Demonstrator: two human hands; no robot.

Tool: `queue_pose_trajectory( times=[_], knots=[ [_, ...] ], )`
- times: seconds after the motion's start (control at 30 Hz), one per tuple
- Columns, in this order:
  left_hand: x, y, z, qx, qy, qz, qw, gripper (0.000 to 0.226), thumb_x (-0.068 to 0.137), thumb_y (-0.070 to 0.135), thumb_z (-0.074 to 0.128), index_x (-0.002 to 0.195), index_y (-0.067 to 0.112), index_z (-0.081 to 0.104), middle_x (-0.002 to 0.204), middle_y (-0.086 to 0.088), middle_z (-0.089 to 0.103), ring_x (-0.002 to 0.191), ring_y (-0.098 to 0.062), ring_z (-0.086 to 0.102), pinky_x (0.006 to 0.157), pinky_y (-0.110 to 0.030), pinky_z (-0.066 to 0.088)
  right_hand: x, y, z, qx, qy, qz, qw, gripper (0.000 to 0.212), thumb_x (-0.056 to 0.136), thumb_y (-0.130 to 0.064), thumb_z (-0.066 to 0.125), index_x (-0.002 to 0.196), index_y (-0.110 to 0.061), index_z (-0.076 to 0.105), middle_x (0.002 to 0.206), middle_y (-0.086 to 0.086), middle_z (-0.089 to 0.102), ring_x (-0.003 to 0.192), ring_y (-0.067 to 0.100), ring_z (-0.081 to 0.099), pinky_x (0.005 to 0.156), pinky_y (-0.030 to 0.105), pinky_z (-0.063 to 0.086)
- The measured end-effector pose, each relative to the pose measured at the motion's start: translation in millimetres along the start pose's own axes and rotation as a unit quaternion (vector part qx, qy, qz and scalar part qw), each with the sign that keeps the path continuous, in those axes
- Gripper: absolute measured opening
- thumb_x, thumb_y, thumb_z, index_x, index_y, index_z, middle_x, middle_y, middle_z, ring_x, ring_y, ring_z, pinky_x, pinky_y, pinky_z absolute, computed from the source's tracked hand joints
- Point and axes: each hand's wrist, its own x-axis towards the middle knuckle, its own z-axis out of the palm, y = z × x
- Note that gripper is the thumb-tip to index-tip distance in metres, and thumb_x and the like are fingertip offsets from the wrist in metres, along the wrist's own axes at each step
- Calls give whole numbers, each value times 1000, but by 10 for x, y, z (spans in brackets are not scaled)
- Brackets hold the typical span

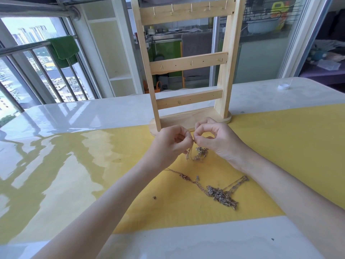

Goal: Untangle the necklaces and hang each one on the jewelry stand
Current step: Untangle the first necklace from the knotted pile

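Observation:
A wooden jewelry stand (188, 64) with three cross bars and small gold hooks stands upright at the table's middle; every hook is bare. Just in front of its base, my left hand (171, 144) and my right hand (216, 139) pinch a thin gold necklace (197, 153) between them, fingertips nearly touching. Its loose chain hangs down in a small bunch above the yellow mat (280, 146). Nearer to me on the mat lies a tangled pile of necklaces (220, 193), with one chain trailing off to the left.
A glossy white table (74, 113) carries the mat. A tiny dark bit (154, 197) lies on the mat left of the pile. A small white cap (283, 87) sits at the far right. Behind are a balcony railing (37, 58) and glass doors.

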Motion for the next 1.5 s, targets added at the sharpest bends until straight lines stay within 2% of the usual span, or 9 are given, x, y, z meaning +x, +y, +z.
queue_pose_trajectory(
  times=[0.1, 0.27, 0.4, 0.5, 0.87, 0.97, 1.2, 1.33, 1.5],
  knots=[
    [-9, 22, 14, -2, -11, -6, 1000, 20, 91, 5, 53, 71, 11, 56, 64, 0, 58, 52, 0, 56, 57, -13, 44, -1, -9, 17, -8, 9, -4, 1000, 21, 80, 0, 65, 64, -12, 60, 91, -8, 48, 76, 1, 48, 65, 8, 38],
    [-22, 23, 26, 1, -17, -26, 1000, 23, 91, 7, 51, 69, 12, 54, 70, -3, 58, 51, 1, 56, 59, -15, 43, 2, 6, -18, 33, 44, 3, 998, 23, 81, -2, 66, 62, -12, 59, 90, -9, 46, 85, 1, 46, 82, 20, 35],
    [-15, 22, -4, -75, -13, -10, 997, 19, 90, 3, 57, 73, 12, 57, 65, 7, 60, 59, -3, 56, 62, -17, 50, -6, -9, -7, 101, 24, 15, 995, 41, 82, 3, 62, 48, -20, 61, 91, -6, 47, 92, 7, 46, 80, 24, 37],
    [-3, 28, -45, -117, 2, 22, 993, 12, 85, 4, 66, 82, 12, 57, 72, 3, 62, 66, -6, 57, 62, -19, 50, 0, -7, 7, 100, 14, 17, 995, 33, 85, 6, 57, 58, -13, 62, 94, -3, 46, 92, 9, 45, 74, 21, 38],
    [-34, 23, -13, -30, 17, 103, 994, 29, 82, 1, 68, 86, 19, 47, 77, 1, 64, 63, -6, 49, 61, -17, 44, 14, 39, 24, 111, 6, 29, 993, 28, 82, 4, 61, 61, -14, 64, 96, -2, 47, 78, 8, 46, 73, 21, 36],
    [-40, 23, 4, -77, 6, 76, 994, 26, 86, -1, 63, 86, 14, 42, 76, 1, 61, 64, -11, 48, 62, -20, 45, 8, 45, 18, 127, -8, 36, 991, 6, 69, -11, 62, 63, -9, 62, 94, -2, 47, 73, 6, 45, 70, 22, 38],
    [-29, 9, -3, -188, -6, -17, 982, 19, 91, 0, 57, 86, 13, 43, 72, -1, 59, 62, -12, 51, 67, -25, 45, 13, 37, 2, 144, -3, 25, 989, 19, 68, -13, 63, 50, -19, 63, 92, -3, 48, 87, 7, 49, 71, 21, 40],
    [-39, 41, 16, -173, 16, 6, 985, 22, 91, -5, 54, 85, 12, 41, 69, -1, 56, 59, -10, 50, 61, -18, 44, 18, 63, -1, 131, -10, 21, 991, 20, 78, -4, 65, 61, -11, 60, 93, -3, 47, 75, 7, 45, 69, 19, 39],
    [-33, 32, 2, -193, 39, -2, 980, 21, 92, -3, 52, 84, 13, 41, 74, -2, 57, 59, -10, 50, 63, -20, 46, 13, 64, -9, 125, 7, 26, 992, 5, 77, -9, 73, 75, -9, 68, 96, -3, 55, 82, 7, 51, 67, 19, 41]
  ],
)
